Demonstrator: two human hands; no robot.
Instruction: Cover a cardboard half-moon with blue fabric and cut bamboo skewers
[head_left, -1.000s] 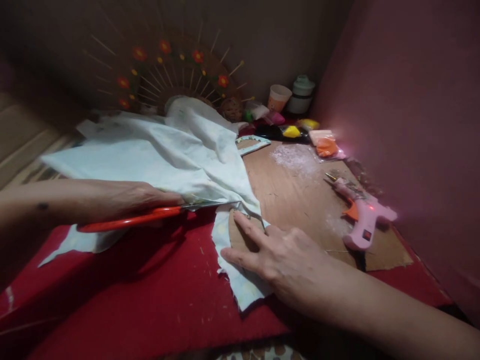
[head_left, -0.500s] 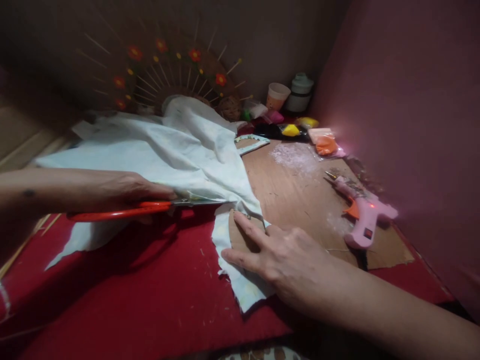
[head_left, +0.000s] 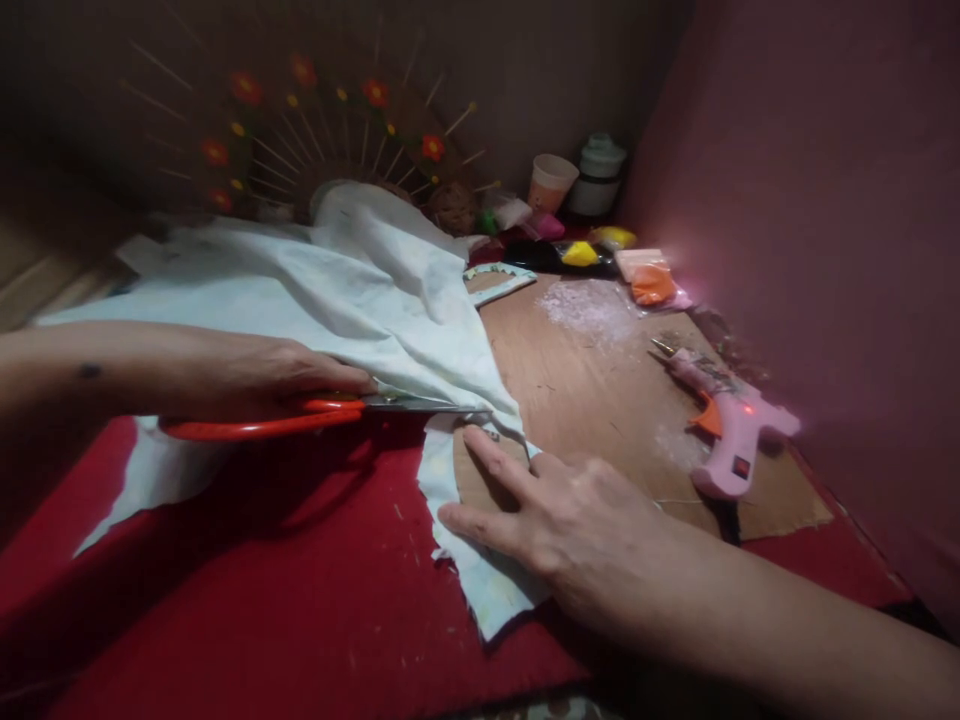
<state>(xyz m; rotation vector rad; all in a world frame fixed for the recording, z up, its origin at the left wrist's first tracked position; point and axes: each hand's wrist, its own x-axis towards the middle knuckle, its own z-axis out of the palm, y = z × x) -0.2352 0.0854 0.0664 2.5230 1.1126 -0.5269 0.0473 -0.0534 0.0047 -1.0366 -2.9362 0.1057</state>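
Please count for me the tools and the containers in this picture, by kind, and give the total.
Scissors: 1, the orange-handled scissors in the left hand, blades at the white cloth.
Glue guns: 1, the pink glue gun on the cardboard.
Cups: 1, the paper cup.
Jars: 1, the lidded jar.
Total: 4.

Scissors point(head_left: 330, 415) through white cloth point(head_left: 360, 300)

scissors point(head_left: 322, 415): handle loops mostly hidden under the left hand point(head_left: 255, 375) — blades partly buried in the white cloth point(head_left: 330, 290)
cardboard piece point(head_left: 484, 475): covered in part by the right hand point(head_left: 570, 520)
both forearms: cut off by the frame edges
far clutter point(head_left: 570, 215): dim — too small to identify
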